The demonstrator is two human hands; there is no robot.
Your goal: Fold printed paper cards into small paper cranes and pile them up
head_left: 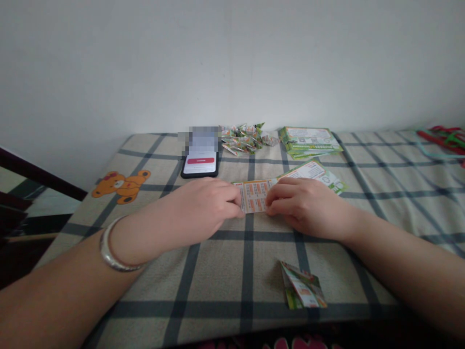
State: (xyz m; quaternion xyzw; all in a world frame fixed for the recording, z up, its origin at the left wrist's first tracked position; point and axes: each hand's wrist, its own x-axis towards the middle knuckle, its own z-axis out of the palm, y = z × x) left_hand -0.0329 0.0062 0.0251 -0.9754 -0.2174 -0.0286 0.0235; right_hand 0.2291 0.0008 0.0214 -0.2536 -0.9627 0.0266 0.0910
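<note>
My left hand (203,206) and my right hand (307,203) both rest on the checked tablecloth (381,174) with fingers curled, pinching a small printed paper card (254,196) between them. The card shows orange and white print and lies flat on the cloth. Behind my right hand lies another printed leaflet (316,174) with green edges. A folded paper piece (302,287) sits near the front edge, apart from both hands. A silver bangle (111,252) circles my left wrist.
A phone (201,157) with a lit screen lies at the back centre. Beside it is a heap of folded paper pieces (245,138), then a stack of leaflets (308,141). Red and green items (446,138) lie at the far right. A bear print (121,185) marks the cloth at left.
</note>
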